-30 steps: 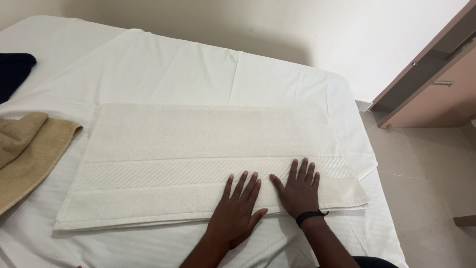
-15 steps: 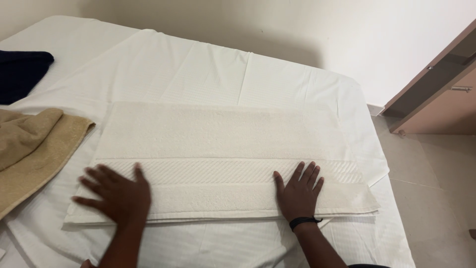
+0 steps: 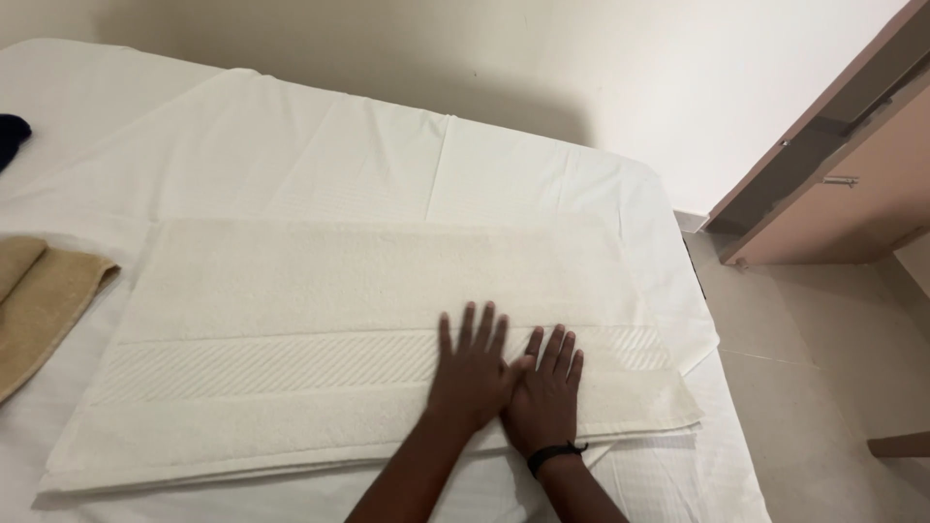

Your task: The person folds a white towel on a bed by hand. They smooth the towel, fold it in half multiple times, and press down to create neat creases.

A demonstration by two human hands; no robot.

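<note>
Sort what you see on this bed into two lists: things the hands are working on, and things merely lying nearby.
In hand:
- white towel, spread flat on the bed
- left hand and right hand, both palms down on it, side by side

Lying about:
- tan towel, left edge
- dark blue cloth, far left
- wooden cabinet

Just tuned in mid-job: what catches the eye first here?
Two hands pressed flat, side by side, on a white towel spread across the bed: left hand beside right hand, right of the towel's middle. The right wrist wears a black band. A tan towel lies at the left edge, and a brown cabinet stands at right.
</note>
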